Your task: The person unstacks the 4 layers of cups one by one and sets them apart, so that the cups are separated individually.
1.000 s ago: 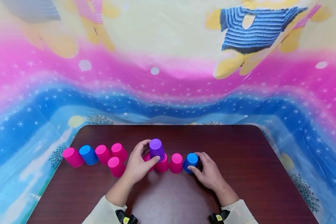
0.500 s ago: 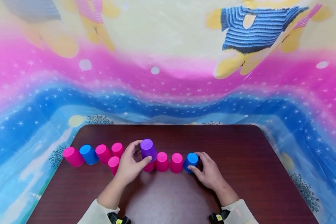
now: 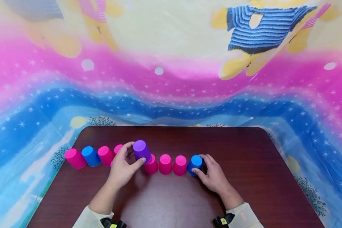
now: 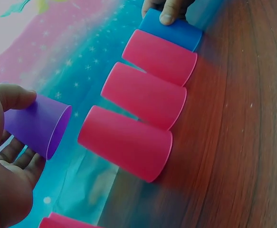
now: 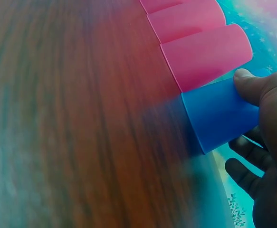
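My left hand [image 3: 121,169] grips an upside-down purple cup [image 3: 141,150] between thumb and fingers. It is held up off the table, just left of a short row, and its open rim shows in the left wrist view. Three pink cups stand mouth down side by side: a left one [image 3: 151,165], a middle one [image 3: 165,164] and a right one [image 3: 180,165]. At the row's right end stands a blue cup [image 3: 194,165], pinched by my right hand [image 3: 214,175]. The right wrist view shows the thumb on the side of this blue cup [image 5: 219,114], its rim on the tabletop.
Farther left on the brown table [image 3: 245,145] stand more upturned cups: a pink cup [image 3: 75,159], a blue cup [image 3: 91,156] and another pink cup [image 3: 105,156]. Beside them a further pink cup [image 3: 117,148] is partly covered by my left hand. A patterned cloth [image 3: 171,95] hangs behind the table.
My left hand has carried the purple cup leftward, from over the pink cups to the left of the row, uncovering the left pink cup. My right hand stays on the blue cup.
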Available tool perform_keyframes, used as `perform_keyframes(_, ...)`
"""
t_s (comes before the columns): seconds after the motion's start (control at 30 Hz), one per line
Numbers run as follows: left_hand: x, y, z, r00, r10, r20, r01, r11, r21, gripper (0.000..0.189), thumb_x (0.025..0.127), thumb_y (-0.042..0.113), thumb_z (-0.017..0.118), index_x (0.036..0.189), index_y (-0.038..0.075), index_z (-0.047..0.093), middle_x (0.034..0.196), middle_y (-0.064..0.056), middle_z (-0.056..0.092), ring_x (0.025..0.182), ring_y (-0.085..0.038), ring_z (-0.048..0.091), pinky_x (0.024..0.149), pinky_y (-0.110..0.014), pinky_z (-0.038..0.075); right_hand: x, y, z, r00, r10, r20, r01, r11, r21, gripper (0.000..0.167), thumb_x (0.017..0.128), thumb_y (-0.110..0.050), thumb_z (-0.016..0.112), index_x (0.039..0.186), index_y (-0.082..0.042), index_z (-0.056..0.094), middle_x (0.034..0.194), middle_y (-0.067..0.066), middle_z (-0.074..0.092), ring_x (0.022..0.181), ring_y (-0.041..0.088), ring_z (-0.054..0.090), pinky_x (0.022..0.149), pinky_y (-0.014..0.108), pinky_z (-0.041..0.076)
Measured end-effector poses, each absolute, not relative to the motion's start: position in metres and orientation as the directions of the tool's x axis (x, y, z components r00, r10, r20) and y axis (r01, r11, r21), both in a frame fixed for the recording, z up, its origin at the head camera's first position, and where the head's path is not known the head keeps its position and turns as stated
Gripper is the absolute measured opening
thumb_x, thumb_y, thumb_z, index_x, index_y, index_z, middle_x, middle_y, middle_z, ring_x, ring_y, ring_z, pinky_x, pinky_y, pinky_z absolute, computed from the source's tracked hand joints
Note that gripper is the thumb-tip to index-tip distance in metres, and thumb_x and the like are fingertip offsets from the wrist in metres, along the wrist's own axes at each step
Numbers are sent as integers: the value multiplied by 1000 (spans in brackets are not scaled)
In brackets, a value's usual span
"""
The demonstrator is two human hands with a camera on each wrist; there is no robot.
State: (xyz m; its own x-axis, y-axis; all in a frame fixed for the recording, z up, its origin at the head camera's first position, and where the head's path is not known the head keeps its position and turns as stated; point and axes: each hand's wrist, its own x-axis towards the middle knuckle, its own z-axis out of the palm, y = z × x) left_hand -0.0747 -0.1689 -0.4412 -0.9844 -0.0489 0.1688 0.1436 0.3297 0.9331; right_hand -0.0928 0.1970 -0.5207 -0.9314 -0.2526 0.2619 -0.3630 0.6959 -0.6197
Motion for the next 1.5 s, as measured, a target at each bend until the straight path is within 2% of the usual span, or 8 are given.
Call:
perform_keyframes(0.2,-71,-181,-438,-985,-82,150,108,383,917,75,84,8,86,147,11,46,140,-12,57,130,-34,57,108,-50,47,-93,197,-519,-933,-253,257,-360,696,-621,59,92,-35,81,140,-14,54,123,1,59,113,22,64,97,49,57)
perform_keyframes(0.6,-57,-209,-429,-982,-145,120,50,414,909,79,86,16,86,151,13,41,146,-14,54,136,-39,52,108,-58,46,-93,197,-519,-937,-252,243,-350,701,-621,60,92,-37,81,140,-14,54,123,1,59,113,22,64,97,49,57)
perform_keyframes(0.93,-50,-228,-432,-973,-181,145,51,446,894,78,86,15,86,150,9,42,145,-14,56,134,-37,54,109,-55,45,-92,197,-521,-940,-248,235,-341,702,-625,60,92,-37,80,141,-15,53,123,0,59,114,22,63,98,49,57)
perform_keyframes(1.0,-49,-232,-432,-971,-189,143,46,442,896,77,87,14,86,150,8,42,145,-15,56,134,-37,54,109,-53,45,-92,197,-521,-940,-246,236,-341,701,-627,60,92,-37,80,141,-15,54,124,0,59,114,22,63,98,49,57)
perform_keyframes(1.1,-47,-237,-433,-968,-208,139,32,446,894,77,87,14,85,151,9,42,145,-14,56,133,-36,54,108,-34,48,-92,197,-521,-940,-244,238,-341,700,-627,60,92,-37,80,141,-14,54,123,0,59,113,23,63,97,49,57)
perform_keyframes(1.23,-44,-244,-434,-963,-226,147,32,445,895,77,87,13,85,150,8,42,145,-15,56,133,-36,55,99,-11,43,-93,197,-521,-941,-242,238,-339,701,-627,60,92,-38,80,141,-14,54,122,0,59,112,24,64,96,49,58)
perform_keyframes(1.5,-41,-256,-435,-952,-265,156,25,439,898,76,88,12,84,150,7,42,145,-14,56,137,-37,53,100,-8,41,-93,197,-522,-942,-241,232,-334,706,-624,61,92,-38,80,141,-14,53,123,1,59,113,25,64,96,50,58)
